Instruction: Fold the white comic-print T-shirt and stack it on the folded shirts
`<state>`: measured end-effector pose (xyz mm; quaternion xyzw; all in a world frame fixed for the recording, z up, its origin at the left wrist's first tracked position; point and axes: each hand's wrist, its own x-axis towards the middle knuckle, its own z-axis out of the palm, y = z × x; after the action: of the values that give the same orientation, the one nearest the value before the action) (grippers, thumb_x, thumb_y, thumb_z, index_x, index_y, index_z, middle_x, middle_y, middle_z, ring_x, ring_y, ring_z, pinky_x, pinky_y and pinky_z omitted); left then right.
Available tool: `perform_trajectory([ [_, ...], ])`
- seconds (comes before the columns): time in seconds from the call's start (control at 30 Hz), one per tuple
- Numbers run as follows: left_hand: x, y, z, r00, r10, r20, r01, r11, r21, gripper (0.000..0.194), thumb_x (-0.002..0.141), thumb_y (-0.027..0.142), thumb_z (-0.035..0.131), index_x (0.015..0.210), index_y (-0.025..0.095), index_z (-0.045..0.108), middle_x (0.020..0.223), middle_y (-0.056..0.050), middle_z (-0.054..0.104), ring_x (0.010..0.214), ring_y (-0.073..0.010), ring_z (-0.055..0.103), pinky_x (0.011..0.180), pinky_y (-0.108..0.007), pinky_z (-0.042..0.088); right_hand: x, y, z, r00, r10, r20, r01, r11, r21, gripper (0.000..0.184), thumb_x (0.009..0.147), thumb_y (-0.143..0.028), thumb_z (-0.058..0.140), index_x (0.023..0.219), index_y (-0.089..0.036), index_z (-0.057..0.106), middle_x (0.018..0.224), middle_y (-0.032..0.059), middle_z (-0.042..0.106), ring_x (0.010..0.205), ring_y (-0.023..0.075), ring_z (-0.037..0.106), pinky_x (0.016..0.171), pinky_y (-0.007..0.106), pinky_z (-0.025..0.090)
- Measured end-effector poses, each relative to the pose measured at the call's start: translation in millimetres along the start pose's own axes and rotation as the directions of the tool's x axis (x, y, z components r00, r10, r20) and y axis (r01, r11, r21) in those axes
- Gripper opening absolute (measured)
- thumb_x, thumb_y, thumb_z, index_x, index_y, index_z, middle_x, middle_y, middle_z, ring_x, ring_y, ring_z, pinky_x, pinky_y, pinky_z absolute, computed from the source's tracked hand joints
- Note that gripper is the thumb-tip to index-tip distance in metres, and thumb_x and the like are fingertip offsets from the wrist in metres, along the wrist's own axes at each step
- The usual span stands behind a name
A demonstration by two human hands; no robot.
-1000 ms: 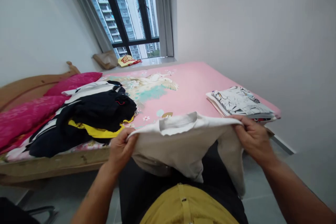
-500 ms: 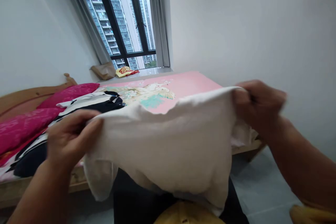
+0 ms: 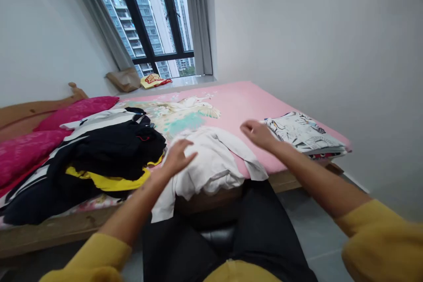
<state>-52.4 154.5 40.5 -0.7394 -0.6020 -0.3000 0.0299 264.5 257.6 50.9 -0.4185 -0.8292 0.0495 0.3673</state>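
Note:
A white long-sleeved shirt (image 3: 211,158) lies spread and rumpled on the near edge of the bed, with its sleeves and lower part hanging over the side. My left hand (image 3: 177,157) is open over the shirt's left part, thumb and fingers apart; whether it touches the cloth I cannot tell. To the right of the shirt, my right hand (image 3: 257,133) hovers above the pink sheet (image 3: 234,101). Its fingers are loosely bent, with nothing in them. Just beyond that hand sits a folded stack of printed white clothes (image 3: 304,134).
A heap of dark clothes (image 3: 112,145) with a yellow garment (image 3: 112,181) lies on the left, beside magenta pillows (image 3: 36,154). Behind the bed, a brown paper bag (image 3: 124,80) and a yellow packet (image 3: 153,81) rest on the windowsill. The wooden bed frame (image 3: 59,231) runs along the front.
Both hands have let go of the white shirt, which was stretched up between them and now lies on the bed. The view has tilted down, and the folded stack shows at right.

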Motion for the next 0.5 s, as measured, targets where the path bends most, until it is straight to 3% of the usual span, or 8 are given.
perform_trajectory([
  [0.03,-22,3,21.5,0.987,0.007,0.158,0.003,0.998,-0.065,0.041,0.077,0.037,0.062,0.111,0.014,0.063,0.117,-0.009,0.060,0.112,-0.0224,0.053,0.097,-0.033,0.038,-26,0,21,0.992,-0.004,0.129,-0.004,0.998,0.062,0.025,0.089,-0.033,0.047,0.088,-0.015,0.064,0.086,0.0032,0.065,0.078,0.0116,0.056,0.073,0.023,0.043],
  [0.13,-67,8,73.7,0.943,-0.045,0.329,0.064,0.997,-0.048,0.054,0.067,0.037,0.072,0.116,0.018,0.060,0.124,-0.013,0.056,0.115,-0.0296,0.051,0.096,-0.041,0.038,-92,-1,79,0.943,0.073,0.324,-0.128,0.980,0.154,0.033,0.082,-0.034,0.058,0.108,-0.014,0.060,0.105,0.0097,0.063,0.094,0.0182,0.056,0.084,0.030,0.043],
  [0.2,-79,8,93.4,0.914,-0.113,0.390,0.117,0.993,0.014,0.042,0.071,0.029,0.068,0.111,0.019,0.061,0.118,-0.012,0.058,0.111,-0.0289,0.052,0.093,-0.043,0.038,-119,-1,108,0.914,0.153,0.376,-0.225,0.962,0.153,0.038,0.075,-0.030,0.064,0.109,-0.014,0.059,0.106,0.0100,0.063,0.097,0.0207,0.055,0.087,0.032,0.042],
  [0.27,-79,9,100.1,0.903,-0.149,0.403,0.144,0.989,0.044,0.022,0.077,0.020,0.056,0.099,0.018,0.063,0.106,-0.011,0.061,0.104,-0.0256,0.054,0.091,-0.041,0.039,-132,1,123,0.900,0.225,0.373,-0.296,0.944,0.146,0.024,0.076,-0.024,0.058,0.099,-0.015,0.060,0.096,0.0081,0.064,0.091,0.0200,0.057,0.083,0.031,0.043],
  [0.37,-74,10,92.5,0.924,-0.145,0.353,0.149,0.989,0.017,0.022,0.082,0.012,0.043,0.097,0.017,0.059,0.100,-0.008,0.062,0.098,-0.0190,0.055,0.088,-0.032,0.041,-136,3,122,0.909,0.322,0.265,-0.370,0.916,0.158,0.018,0.083,-0.020,0.042,0.092,-0.016,0.057,0.090,0.0066,0.062,0.087,0.0192,0.056,0.079,0.032,0.044],
  [0.43,-71,14,83.0,0.953,-0.132,0.273,0.151,0.987,-0.049,0.025,0.084,0.012,0.040,0.103,0.017,0.055,0.102,-0.007,0.062,0.098,-0.0163,0.055,0.088,-0.028,0.042,-138,-3,111,0.904,0.425,0.047,-0.426,0.886,0.183,0.019,0.084,-0.026,0.043,0.097,-0.018,0.054,0.094,0.0073,0.059,0.091,0.0220,0.055,0.082,0.037,0.045],
  [0.5,-69,22,75.2,0.978,-0.118,0.174,0.141,0.981,-0.130,0.024,0.084,0.014,0.041,0.103,0.017,0.055,0.102,-0.006,0.062,0.097,-0.0165,0.056,0.088,-0.028,0.042,-145,-21,99,0.890,0.437,-0.128,-0.401,0.885,0.238,0.017,0.085,-0.033,0.048,0.097,-0.023,0.053,0.093,0.0068,0.059,0.090,0.0238,0.054,0.081,0.040,0.046],
])
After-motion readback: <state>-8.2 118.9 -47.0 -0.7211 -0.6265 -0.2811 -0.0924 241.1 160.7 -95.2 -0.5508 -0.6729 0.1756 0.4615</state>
